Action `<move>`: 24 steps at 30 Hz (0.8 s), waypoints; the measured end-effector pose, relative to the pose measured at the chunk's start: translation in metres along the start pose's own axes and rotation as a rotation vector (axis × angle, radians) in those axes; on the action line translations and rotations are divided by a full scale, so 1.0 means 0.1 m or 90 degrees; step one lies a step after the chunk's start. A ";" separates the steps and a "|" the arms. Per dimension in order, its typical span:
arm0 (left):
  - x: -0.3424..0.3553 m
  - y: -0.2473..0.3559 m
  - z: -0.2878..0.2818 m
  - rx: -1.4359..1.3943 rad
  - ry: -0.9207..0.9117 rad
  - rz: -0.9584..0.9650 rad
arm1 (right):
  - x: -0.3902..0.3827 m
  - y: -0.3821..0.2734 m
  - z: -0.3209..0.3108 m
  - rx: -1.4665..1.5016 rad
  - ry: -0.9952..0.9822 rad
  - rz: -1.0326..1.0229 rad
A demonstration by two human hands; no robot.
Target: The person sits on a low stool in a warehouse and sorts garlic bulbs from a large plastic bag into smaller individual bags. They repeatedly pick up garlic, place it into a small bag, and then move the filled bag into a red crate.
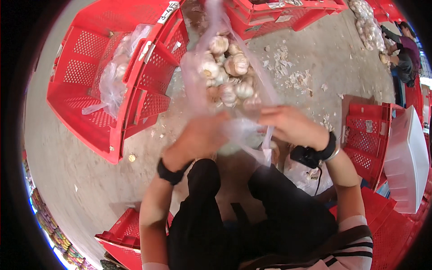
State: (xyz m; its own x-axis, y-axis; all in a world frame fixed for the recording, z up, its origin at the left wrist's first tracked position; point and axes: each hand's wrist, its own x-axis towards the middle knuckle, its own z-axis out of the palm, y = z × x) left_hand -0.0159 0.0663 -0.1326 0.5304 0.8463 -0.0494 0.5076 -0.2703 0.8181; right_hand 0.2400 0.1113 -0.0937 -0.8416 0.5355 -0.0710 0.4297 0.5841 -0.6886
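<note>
A clear plastic bag (194,78) full of whole garlic bulbs (236,65) stands on the floor in front of my knees. Its loose mouth stretches between my hands. On the left side my left hand (198,135), smeared by motion, closes on the bunched film. From the other side the fingers of my right hand (294,127) pinch the same film near the bulbs. A loose tail of plastic hangs below, toward my knees. Blur hides the exact fingertips. Each wrist wears a dark band, and the right one also carries a small black device (306,156).
A red perforated crate (81,58) at the left holds another bag of garlic (118,72). More red crates stand far ahead and right, beside a white tub (407,162). Garlic skins (299,81) litter the floor. A bag lies by my right knee. Another person (407,49) sits far right.
</note>
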 end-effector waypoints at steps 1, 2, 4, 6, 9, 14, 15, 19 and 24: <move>-0.03 -0.02 0.23 0.051 -0.071 -0.052 | -0.11 0.12 0.24 -0.065 -0.089 0.072; -0.11 -0.09 0.43 0.076 -0.086 -0.020 | -0.17 0.15 0.42 -0.067 -0.100 0.089; -0.20 -0.24 0.80 0.101 -0.119 0.038 | -0.30 0.26 0.70 -0.083 -0.125 0.138; -0.31 -0.30 0.99 0.116 -0.159 0.066 | -0.39 0.34 0.88 -0.034 -0.126 0.138; -0.40 -0.31 1.04 0.091 -0.220 0.076 | -0.49 0.44 1.12 0.034 -0.200 0.104; -0.48 -0.31 1.08 0.049 -0.370 0.030 | -0.65 0.50 1.32 0.124 -0.306 0.123; -0.41 -0.31 1.09 -0.018 -0.376 -0.013 | -0.71 0.63 1.36 0.163 -0.316 0.107; -0.24 -0.71 1.29 -0.037 -0.112 -0.074 | -0.37 0.78 1.25 0.379 -0.295 0.110; -0.11 -0.72 1.48 0.309 -0.060 -0.172 | -0.10 0.66 1.49 -0.079 -0.174 0.371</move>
State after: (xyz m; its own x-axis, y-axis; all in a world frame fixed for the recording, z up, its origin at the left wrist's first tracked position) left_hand 0.0424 0.0089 -0.2752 0.3854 0.8764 -0.2889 0.8759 -0.2489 0.4134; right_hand 0.2276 0.0535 -0.2462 -0.5048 0.6209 -0.5998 0.8616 0.3199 -0.3940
